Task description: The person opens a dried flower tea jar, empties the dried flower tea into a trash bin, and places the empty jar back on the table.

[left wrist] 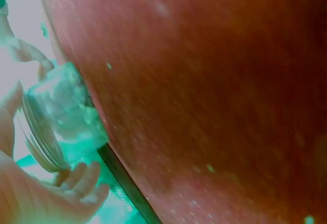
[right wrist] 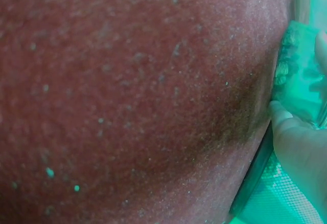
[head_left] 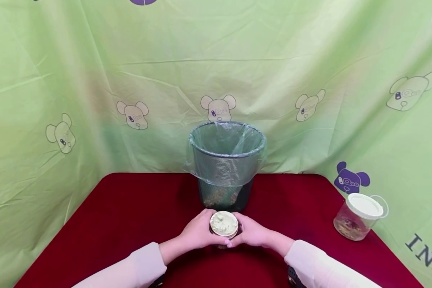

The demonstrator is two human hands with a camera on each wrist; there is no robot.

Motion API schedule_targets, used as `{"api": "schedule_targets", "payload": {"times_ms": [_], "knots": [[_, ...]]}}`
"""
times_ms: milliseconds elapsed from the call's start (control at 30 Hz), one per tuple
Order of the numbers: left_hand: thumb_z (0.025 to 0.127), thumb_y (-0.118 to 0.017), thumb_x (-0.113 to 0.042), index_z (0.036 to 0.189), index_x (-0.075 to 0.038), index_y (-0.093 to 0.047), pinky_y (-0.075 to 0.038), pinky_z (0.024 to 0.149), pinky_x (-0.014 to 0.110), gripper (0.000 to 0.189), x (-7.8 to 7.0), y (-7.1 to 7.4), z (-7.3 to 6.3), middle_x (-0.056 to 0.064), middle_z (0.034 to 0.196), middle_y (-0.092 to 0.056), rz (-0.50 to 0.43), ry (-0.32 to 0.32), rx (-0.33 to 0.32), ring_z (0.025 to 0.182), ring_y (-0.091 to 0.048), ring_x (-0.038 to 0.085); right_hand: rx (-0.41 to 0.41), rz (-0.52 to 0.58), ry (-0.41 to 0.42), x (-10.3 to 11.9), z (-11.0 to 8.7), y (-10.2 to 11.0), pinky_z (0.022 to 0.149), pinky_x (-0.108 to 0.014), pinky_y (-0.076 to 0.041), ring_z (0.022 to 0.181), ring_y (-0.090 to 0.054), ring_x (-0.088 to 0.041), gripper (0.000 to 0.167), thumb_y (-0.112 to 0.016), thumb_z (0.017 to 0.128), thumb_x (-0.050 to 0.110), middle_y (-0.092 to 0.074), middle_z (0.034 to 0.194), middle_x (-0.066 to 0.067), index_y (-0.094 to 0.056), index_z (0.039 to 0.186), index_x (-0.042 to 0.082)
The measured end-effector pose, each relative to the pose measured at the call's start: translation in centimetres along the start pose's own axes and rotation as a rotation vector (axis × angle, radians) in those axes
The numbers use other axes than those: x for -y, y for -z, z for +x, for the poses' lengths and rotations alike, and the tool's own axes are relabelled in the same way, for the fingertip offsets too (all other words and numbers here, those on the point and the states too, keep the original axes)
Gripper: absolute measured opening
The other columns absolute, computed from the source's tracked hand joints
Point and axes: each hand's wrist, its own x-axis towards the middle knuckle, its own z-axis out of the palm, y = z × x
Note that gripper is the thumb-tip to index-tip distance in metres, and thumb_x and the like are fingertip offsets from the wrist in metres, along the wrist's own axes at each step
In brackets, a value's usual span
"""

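Both hands hold a small clear jar point(head_left: 224, 225) near the front middle of the red table. Its round top is pale and lumpy, with a thin rim around it. My left hand point(head_left: 201, 231) curls round the left side and my right hand point(head_left: 253, 231) round the right, the thumbs meeting at the front. In the left wrist view the clear jar point(left wrist: 69, 109) has a ridged band at its top and lumpy contents near its base, close to the red cloth. Part of the same jar point(right wrist: 299, 78) shows at the right wrist view's edge, beside the right hand point(right wrist: 301, 157).
A mesh wastebasket point(head_left: 225, 172) lined with a clear bag stands just behind the hands. On the right of the red table point(head_left: 137, 208) is a clear tub point(head_left: 356, 220) with a white lid, a handle and brown bits inside. A green curtain point(head_left: 165, 72) surrounds the table.
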Motion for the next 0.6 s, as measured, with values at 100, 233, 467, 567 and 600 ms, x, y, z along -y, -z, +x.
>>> {"api": "schedule_targets", "payload": {"times_ms": [100, 233, 467, 567, 600], "knots": [[0.054, -0.085, -0.064, 0.111, -0.013, -0.058, -0.049, 0.074, 0.031, 0.082, -0.32, -0.07, -0.12, -0.007, 0.102, -0.055, 0.027, 0.016, -0.019, 0.091, -0.055, 0.010, 0.005, 0.006, 0.001, -0.16, 0.04, 0.02, 0.090, -0.024, -0.045, 0.107, -0.057, -0.017, 0.069, -0.083, 0.070, 0.000, -0.061, 0.117, -0.007, -0.046, 0.129, -0.004], [0.053, -0.084, -0.067, 0.110, -0.013, -0.058, -0.049, 0.073, 0.031, 0.082, -0.39, -0.01, -0.10, -0.007, 0.100, -0.055, 0.060, 0.010, -0.031, 0.090, -0.056, 0.011, 0.012, 0.015, 0.009, -0.19, 0.08, 0.09, 0.089, -0.023, -0.045, 0.106, -0.057, -0.016, 0.068, -0.083, 0.071, 0.000, -0.061, 0.116, -0.008, -0.046, 0.128, -0.005], [0.051, -0.083, -0.069, 0.109, -0.014, -0.057, -0.049, 0.072, 0.029, 0.084, -0.44, 0.30, -0.06, -0.009, 0.099, -0.054, 0.061, 0.002, -0.017, 0.088, -0.055, 0.009, 0.014, 0.016, 0.016, -0.11, -0.05, 0.08, 0.090, -0.024, -0.045, 0.107, -0.057, -0.016, 0.068, -0.082, 0.071, 0.001, -0.061, 0.117, -0.009, -0.045, 0.128, -0.006], [0.052, -0.084, -0.068, 0.112, -0.013, -0.056, -0.049, 0.075, 0.028, 0.086, -0.21, 0.63, 0.20, -0.008, 0.102, -0.053, 0.037, -0.020, 0.010, 0.090, -0.054, 0.009, 0.007, 0.006, 0.015, -0.08, -0.05, 0.09, 0.091, -0.024, -0.044, 0.109, -0.056, -0.018, 0.070, -0.083, 0.072, 0.001, -0.060, 0.119, -0.009, -0.045, 0.130, -0.005], [0.053, -0.085, -0.066, 0.114, -0.012, -0.056, -0.049, 0.078, 0.028, 0.087, -0.03, 0.76, 0.37, -0.008, 0.104, -0.054, 0.029, -0.035, 0.024, 0.092, -0.054, 0.009, 0.007, 0.001, 0.017, -0.06, -0.04, 0.09, 0.092, -0.024, -0.044, 0.110, -0.056, -0.018, 0.071, -0.083, 0.072, 0.001, -0.060, 0.120, -0.009, -0.045, 0.131, -0.005]]}}
